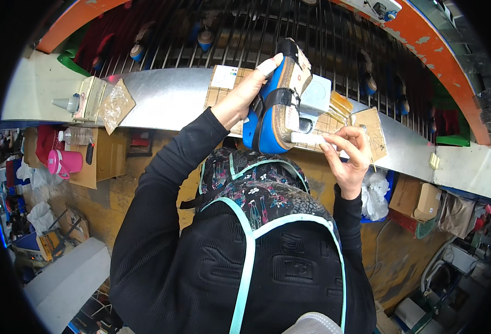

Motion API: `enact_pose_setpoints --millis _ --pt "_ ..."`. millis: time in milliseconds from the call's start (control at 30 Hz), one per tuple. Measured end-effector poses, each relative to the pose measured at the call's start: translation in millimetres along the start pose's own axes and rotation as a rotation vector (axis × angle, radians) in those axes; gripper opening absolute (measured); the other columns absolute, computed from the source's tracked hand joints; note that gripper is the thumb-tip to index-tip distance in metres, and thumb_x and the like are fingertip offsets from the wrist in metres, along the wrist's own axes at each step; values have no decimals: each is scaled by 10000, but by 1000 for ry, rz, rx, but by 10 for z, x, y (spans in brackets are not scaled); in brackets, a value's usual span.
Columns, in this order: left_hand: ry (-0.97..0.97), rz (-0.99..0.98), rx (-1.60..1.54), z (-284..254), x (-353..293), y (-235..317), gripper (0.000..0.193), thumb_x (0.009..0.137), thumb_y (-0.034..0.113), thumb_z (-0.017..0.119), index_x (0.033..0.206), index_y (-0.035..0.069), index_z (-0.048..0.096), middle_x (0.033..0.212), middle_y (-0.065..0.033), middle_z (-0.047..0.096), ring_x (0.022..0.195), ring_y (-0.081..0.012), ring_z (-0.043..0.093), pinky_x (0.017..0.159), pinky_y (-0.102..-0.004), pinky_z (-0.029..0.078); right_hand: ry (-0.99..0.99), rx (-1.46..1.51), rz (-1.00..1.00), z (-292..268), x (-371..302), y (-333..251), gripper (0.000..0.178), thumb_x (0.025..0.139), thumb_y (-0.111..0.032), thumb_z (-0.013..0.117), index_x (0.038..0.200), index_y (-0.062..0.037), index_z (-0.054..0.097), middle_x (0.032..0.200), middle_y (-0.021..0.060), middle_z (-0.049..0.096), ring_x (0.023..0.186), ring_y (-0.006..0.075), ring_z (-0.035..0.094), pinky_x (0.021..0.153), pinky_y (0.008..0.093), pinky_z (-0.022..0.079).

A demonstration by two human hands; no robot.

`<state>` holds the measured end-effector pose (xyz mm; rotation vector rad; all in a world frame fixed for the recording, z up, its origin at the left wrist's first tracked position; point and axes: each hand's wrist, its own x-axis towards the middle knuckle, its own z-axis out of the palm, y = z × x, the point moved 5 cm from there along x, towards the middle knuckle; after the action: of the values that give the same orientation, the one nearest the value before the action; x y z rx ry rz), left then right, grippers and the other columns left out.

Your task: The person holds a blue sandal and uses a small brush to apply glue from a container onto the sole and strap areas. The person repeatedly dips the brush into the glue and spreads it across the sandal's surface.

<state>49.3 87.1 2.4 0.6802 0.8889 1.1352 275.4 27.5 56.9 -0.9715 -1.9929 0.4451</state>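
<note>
Over the front ledge, my left hand [244, 93] is wrapped round a blue sandal [269, 132] with black straps and a cork-coloured sole edge. The sandal seems to sit on a last, and it is tilted with its underside towards the right. Between the thumb and fingers of my right hand [348, 158] is a short white stick-like tool [307, 138]. Its far end meets the sole edge at the sandal's lower end; whether it is a brush I cannot tell. Behind the sandal stands a pale grey box-shaped container [315, 94].
A metal ledge [167, 92] runs along a conveyor of rods [231, 42], where several blue sandals [205, 40] lie. Cardboard pieces [369, 131] and an amber-coloured block [340, 106] rest on the ledge. An orange frame [423, 42] arches above. A pink container [64, 162] stands at left.
</note>
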Motion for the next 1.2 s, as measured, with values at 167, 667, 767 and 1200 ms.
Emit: enact_pose_setpoints --millis 167,667,767,1200 --pt "2 -206 -55 108 -27 -93 584 887 573 577 1213 89 608 1106 -76 662 976 -131 630 873 -320 515 -16 128 -45 -13 128 -38 257 686 -68 814 935 -96 755 877 47 588 788 165 582 684 282 467" --pt "-832 -924 -929 329 -640 -618 644 1001 467 379 1382 -52 365 1179 -372 512 990 -471 617 821 -483 569 -383 169 -339 83 712 -96 227 698 -91 808 919 -71 762 934 57 544 881 172 550 711 292 490" --pt "-773 -900 -786 362 -755 -669 649 1000 414 431 1376 -104 326 1115 -360 499 952 -387 600 799 -367 562 -423 181 -360 116 764 -98 226 688 -102 809 909 -85 770 912 51 558 870 177 541 715 299 467" --pt "-976 -805 -1021 660 -814 -738 596 1012 413 418 1470 57 280 1336 -218 465 1140 -326 539 942 -367 511 -523 259 -304 119 830 -71 197 691 -157 796 884 -178 765 923 -10 560 836 147 500 777 321 379"
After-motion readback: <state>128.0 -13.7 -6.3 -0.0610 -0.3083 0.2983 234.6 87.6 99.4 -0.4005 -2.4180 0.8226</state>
